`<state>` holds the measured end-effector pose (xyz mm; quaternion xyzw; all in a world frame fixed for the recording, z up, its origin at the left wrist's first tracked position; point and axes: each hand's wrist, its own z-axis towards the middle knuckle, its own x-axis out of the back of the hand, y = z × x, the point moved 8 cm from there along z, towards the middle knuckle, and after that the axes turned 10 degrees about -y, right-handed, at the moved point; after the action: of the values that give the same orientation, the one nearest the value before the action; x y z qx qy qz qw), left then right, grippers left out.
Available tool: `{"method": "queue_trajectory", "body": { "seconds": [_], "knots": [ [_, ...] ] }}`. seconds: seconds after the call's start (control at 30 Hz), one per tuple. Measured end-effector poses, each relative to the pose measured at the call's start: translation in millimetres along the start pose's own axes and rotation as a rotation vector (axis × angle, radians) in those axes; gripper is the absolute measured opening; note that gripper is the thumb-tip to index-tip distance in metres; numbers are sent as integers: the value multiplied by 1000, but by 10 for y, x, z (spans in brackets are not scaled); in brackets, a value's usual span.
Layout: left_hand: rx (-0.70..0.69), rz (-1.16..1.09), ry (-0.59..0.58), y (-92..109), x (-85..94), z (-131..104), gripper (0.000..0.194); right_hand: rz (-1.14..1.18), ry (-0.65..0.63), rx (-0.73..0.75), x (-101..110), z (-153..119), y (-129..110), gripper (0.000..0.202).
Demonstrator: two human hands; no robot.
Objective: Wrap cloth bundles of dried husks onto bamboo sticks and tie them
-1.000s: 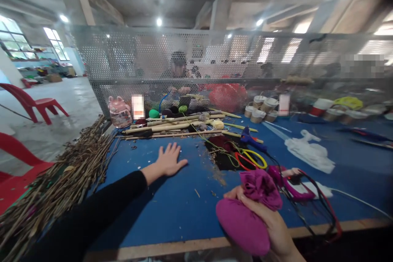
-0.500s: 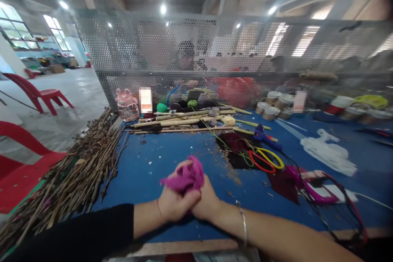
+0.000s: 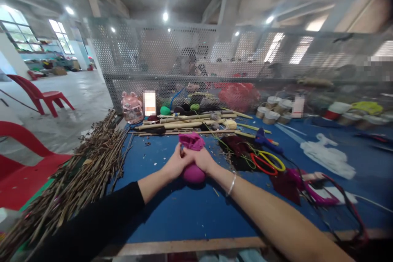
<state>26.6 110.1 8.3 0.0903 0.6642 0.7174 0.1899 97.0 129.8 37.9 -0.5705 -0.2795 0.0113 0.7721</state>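
1. Both hands met over the middle of the blue table [image 3: 184, 217], somewhat toward its far edge, around a magenta cloth pouch [image 3: 193, 159].
2. The left hand [image 3: 175, 163] clasped the pouch from its left side, fingers curled round the narrowed neck; the arm behind it wore a black sleeve [image 3: 92, 229].
3. The right hand [image 3: 201, 159] clasped the same neck from the right side, a thin bracelet [image 3: 231, 183] on its wrist. Each hand was closed on the pouch; neither was nearer than the other.
4. The pouch stood with its long axis upright: a rounded, stuffed bottom resting on the table below the hands, and a gathered, ruffled top [image 3: 192, 140] sticking up above them. So the bulk lay under the grip and the loose cloth over it, with the pinch at the waist between.
5. I could not tell whether a thread or tie sat at the neck; the fingers hid it.
6. Toward the left edge lay a big heap of dry twigs [image 3: 76, 180], well apart from the hands.
7. Beyond the pouch, near the far edge, lay long pale sticks [image 3: 181, 125], and to the right a pair of scissors with red and yellow handles [image 3: 267, 161] near a blue glue gun [image 3: 265, 139].
8. Behind the perforated metal screen [image 3: 215, 57] another person sat, only dimly seen.
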Motion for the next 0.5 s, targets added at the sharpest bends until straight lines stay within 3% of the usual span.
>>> {"method": "queue_trajectory", "body": {
  "seconds": [0.1,0.17,0.27,0.33,0.4,0.5],
  "knots": [
    [-2,29,-390,95,-293,-126,65,32,71,10,39,-250,-66,34],
    [8,108,-530,197,-384,-194,52,31,125,-7,48,-389,-75,35],
    [58,280,-567,319,-396,-227,41,90,191,6,30,-532,-83,45],
    [85,368,-656,349,-463,-280,30,114,187,73,-21,-595,-125,50],
    [13,454,-723,401,-538,-344,28,83,165,148,-81,-657,-182,52],
    [-171,551,-699,470,-599,-429,34,-86,170,202,-113,-756,-269,51]
  ]
}}
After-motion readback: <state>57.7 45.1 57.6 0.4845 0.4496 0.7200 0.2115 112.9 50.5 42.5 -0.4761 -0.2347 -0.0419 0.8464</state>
